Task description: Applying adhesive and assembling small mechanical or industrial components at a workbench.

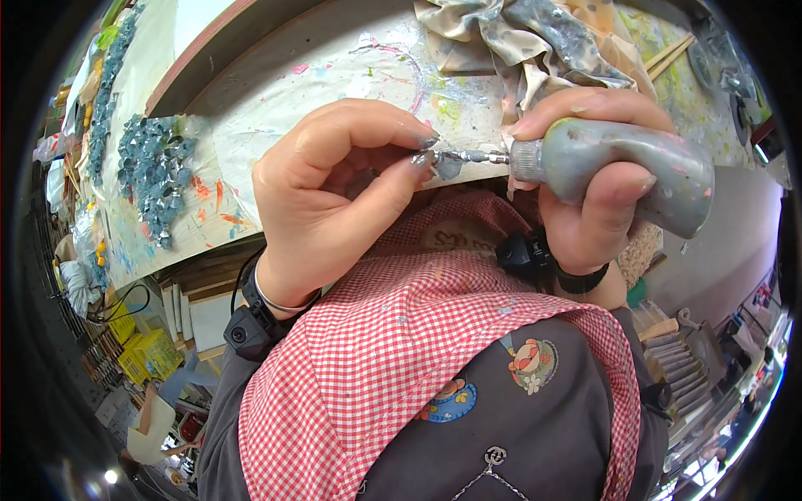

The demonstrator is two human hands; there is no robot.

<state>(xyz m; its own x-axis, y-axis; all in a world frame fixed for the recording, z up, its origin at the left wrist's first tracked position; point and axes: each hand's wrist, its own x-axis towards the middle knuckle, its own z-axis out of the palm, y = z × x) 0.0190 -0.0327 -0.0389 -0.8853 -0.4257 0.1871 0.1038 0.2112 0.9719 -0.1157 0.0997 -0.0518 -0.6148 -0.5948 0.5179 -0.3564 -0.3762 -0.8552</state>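
My left hand (322,192) pinches a small translucent blue-grey piece (449,169) between thumb and fingertips, which are smeared with silver. In my right hand (581,234) is a grey plastic squeeze bottle (677,179), tipped on its side, with fingers over the top and thumb in front. Its metal nozzle (494,157) points left, its silver-coated tip at the piece; whether they touch I cannot tell. Both hands are held over the near edge of a paint-stained worktable (225,188). A cluster of similar blue-grey pieces (154,171) lies to the left.
A long row of blue-grey pieces (107,96) runs along the far left. A curved red-brown rim (196,67) crosses the table behind the left hand. A stained, crumpled cloth (543,37) lies at the back, beside wooden sticks (668,57). Yellow crates (154,355) stand below left.
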